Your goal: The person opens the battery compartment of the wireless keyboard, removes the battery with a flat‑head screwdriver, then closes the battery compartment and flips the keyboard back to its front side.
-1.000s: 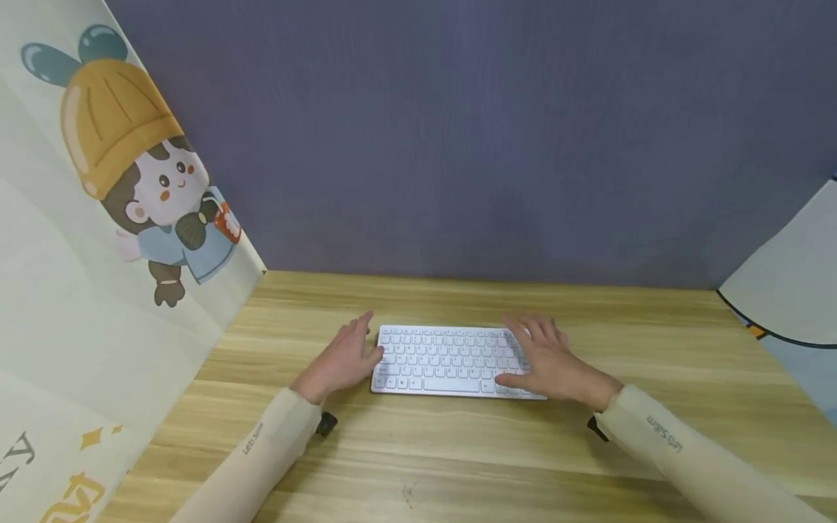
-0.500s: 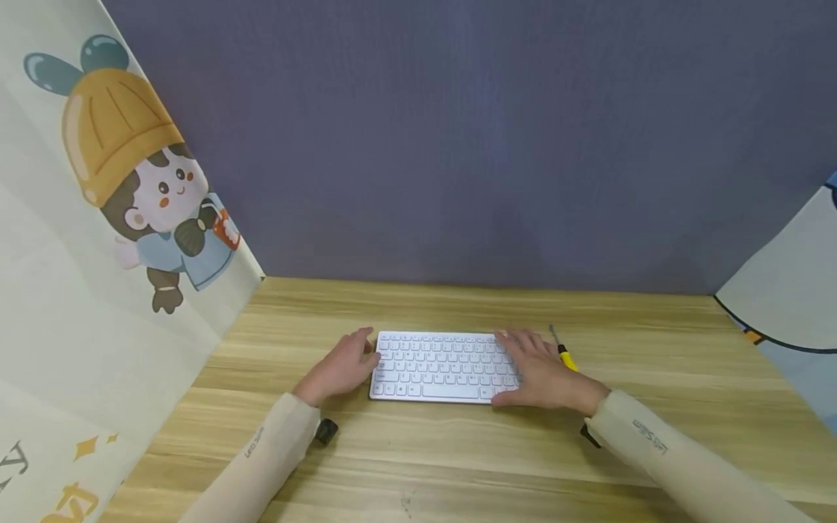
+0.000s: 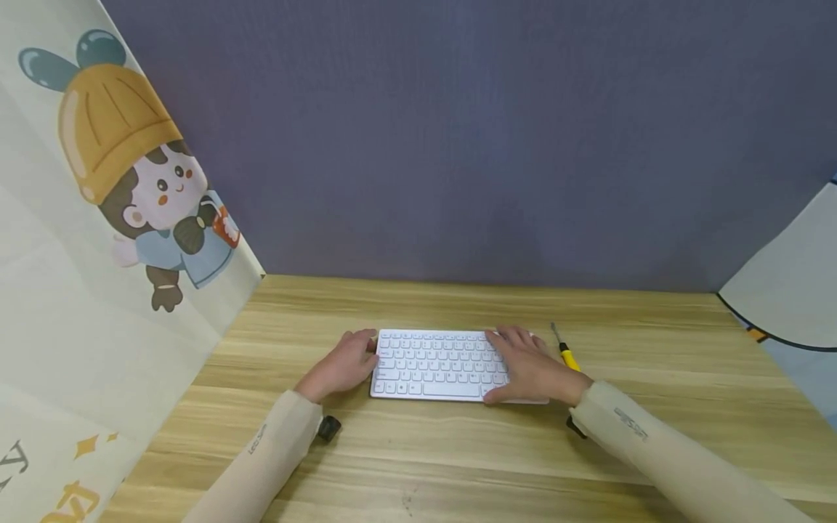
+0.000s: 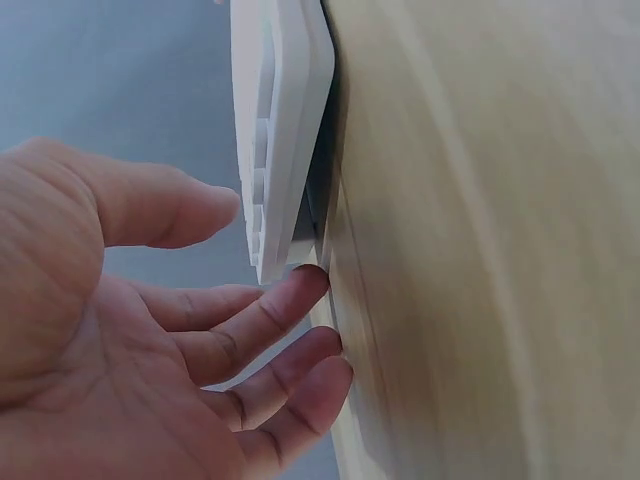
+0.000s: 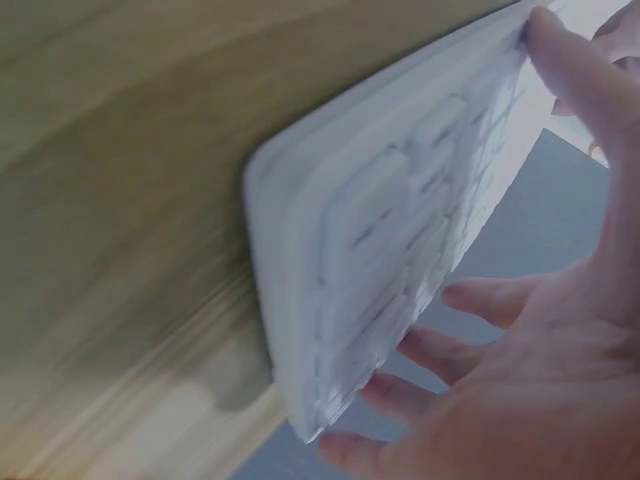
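A white keyboard (image 3: 431, 363) lies on the wooden table, its long side across my view. My left hand (image 3: 343, 365) is at its left end. In the left wrist view the left thumb (image 4: 185, 207) is beside the key side, and the loosely bent fingers reach the tabletop by the keyboard's lower edge. Over the right end spreads my right hand (image 3: 531, 369), hiding the keys there. Its thumb (image 5: 580, 75) touches the near edge in the right wrist view, while the other fingers extend toward the far edge. Whether they touch is unclear.
A screwdriver (image 3: 567, 356) with a yellow and black handle lies just right of the right hand. A dark partition (image 3: 458, 145) rises behind the wooden table (image 3: 418, 457). Printed cloth (image 3: 78, 349) hangs along the left side, and another printed panel (image 3: 785, 290) stands at right.
My right hand has shifted left over the keyboard, uncovering the screwdriver beside it. The left hand's fingers have come down slightly at the left end. The keyboard stays in place.
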Motion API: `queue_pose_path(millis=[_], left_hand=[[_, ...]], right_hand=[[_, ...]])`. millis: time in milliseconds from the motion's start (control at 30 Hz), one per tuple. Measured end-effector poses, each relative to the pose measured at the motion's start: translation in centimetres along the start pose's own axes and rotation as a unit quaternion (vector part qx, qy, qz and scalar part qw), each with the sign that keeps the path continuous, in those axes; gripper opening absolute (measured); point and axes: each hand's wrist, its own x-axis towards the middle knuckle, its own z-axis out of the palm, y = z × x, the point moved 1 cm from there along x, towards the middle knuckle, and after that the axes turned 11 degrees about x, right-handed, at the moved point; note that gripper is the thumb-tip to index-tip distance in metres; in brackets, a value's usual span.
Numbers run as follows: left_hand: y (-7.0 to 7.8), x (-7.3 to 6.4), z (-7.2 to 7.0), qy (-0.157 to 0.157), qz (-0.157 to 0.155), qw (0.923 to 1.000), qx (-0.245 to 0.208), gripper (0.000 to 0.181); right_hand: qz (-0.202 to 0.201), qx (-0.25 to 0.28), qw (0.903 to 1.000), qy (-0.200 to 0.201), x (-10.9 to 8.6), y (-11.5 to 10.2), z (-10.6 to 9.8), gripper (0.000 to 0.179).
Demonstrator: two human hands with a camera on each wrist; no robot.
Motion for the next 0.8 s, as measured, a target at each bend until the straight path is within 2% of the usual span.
queue_pose_path(millis=[167, 433, 800], left_hand=[[0.2, 0.0, -0.1, -0.002, -0.006, 1.0, 0.0, 0.05], [0.4, 0.0, 0.0, -0.006, -0.008, 0.9999, 0.004, 0.049], [0.5, 0.2, -0.1, 0.005, 0.011, 0.9999, 0.005, 0.043]], right_hand=[[0.011, 0.007, 0.9998, -0.016, 0.6, -0.5, 0.1, 0.118], [0.001, 0.012, 0.9997, -0.023, 1.0, -1.2, 0.3, 0.118], [0.003, 0.009, 0.9995, -0.03, 1.6, -1.6, 0.7, 0.118]])
